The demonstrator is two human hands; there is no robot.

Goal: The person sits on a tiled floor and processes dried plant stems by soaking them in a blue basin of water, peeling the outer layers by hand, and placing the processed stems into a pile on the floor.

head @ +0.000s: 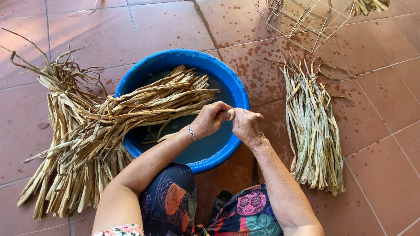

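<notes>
I log my left hand [211, 119] and right hand [247, 126] pressed together, both pinching a pale tan dried leaf strip [230, 114] over the round blue plastic basin [238, 94], between dry [83, 144] and damp [313, 131] leaf bundles.

Blue basin [238, 89], tan dried leaves [144, 102], terracotta tiled floor [166, 22], floral-patterned clothing [251, 209]

glossy blue plastic basin [238, 94] as landmark. across its rim, dry fibrous leaf strips [144, 102], matt, rough and tan. right of it, damp greenish strips [313, 131]. beneath it, matt terracotta floor tiles [166, 24], water-spotted. beyond it, thin white wire frame [302, 22]. near it, a metal bracelet [191, 132].
</notes>
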